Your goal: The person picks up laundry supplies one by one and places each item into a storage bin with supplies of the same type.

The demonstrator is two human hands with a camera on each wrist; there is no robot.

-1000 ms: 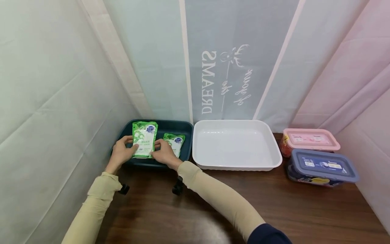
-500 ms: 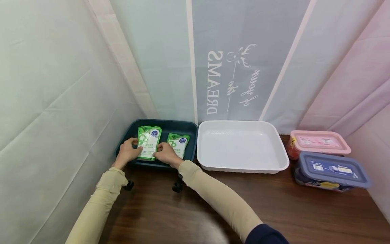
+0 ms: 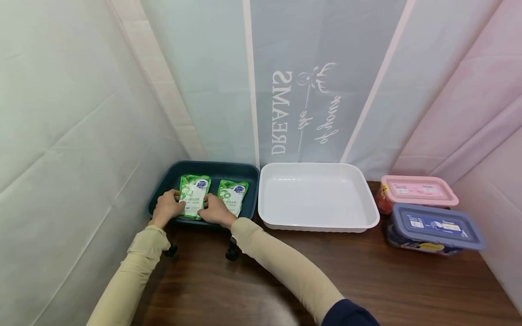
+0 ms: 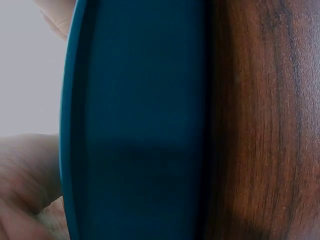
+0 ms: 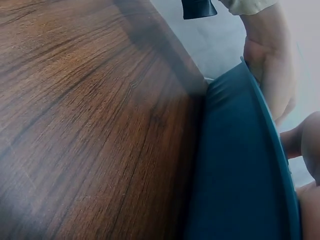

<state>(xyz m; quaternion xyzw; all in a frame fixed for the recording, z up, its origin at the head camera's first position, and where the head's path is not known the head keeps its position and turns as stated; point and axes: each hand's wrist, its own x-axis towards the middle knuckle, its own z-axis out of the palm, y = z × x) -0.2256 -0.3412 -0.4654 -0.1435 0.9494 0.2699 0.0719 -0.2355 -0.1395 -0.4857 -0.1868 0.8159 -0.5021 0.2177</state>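
Note:
In the head view, a green-and-white plastic packet (image 3: 193, 197) with printed labels is in the left part of a dark teal tray (image 3: 234, 168). My left hand (image 3: 166, 207) holds the packet's left edge, thumb on its front. At the opposite edge my right hand (image 3: 218, 210) grips it low down. A second packet like it (image 3: 233, 197) leans or lies in the tray, just right of that hand. In both wrist views the tray's outer wall (image 4: 140, 100) hides the packets, and only parts of the hands show past the rim.
A white tray (image 3: 318, 224) stands directly right of the teal one. Further right are a pink-lidded box (image 3: 420, 190) and a blue-lidded box (image 3: 436, 226) on the brown wooden table (image 3: 253, 290). Fabric walls (image 3: 81, 136) enclose the back and sides.
The held packet has come down and towards the tray's front side, both hands moving with it. The second packet shows more fully now. The head view has shifted slightly.

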